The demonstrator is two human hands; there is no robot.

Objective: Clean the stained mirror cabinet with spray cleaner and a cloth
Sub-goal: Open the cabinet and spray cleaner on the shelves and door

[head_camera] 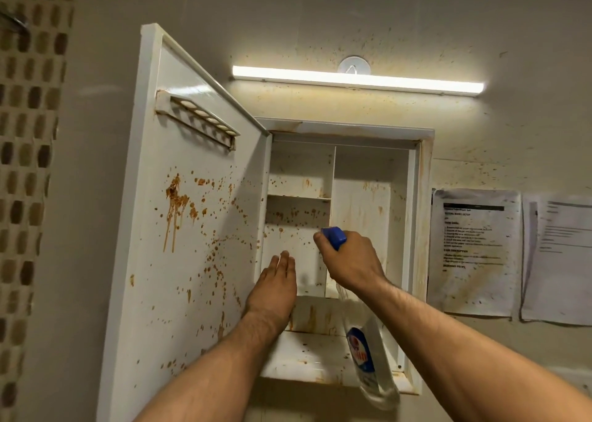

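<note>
A white wall cabinet [423, 216] hangs open, its shelves and walls spattered with brown-orange stains. Its door [192, 229] swings out to the left, the inner side streaked with the same stains and carrying a small rack near the top. My right hand [352, 261] grips the blue trigger head of a clear spray bottle [368, 354], raised in front of the middle shelves. My left hand [275, 287] is flat with straight fingers by the door's hinge edge, at the left compartment. No cloth is in view.
A lit tube light [355, 80] runs across the wall above the cabinet. Two printed sheets [474, 252] hang on the stained wall to the right. A mosaic tile strip [25, 165] covers the far left.
</note>
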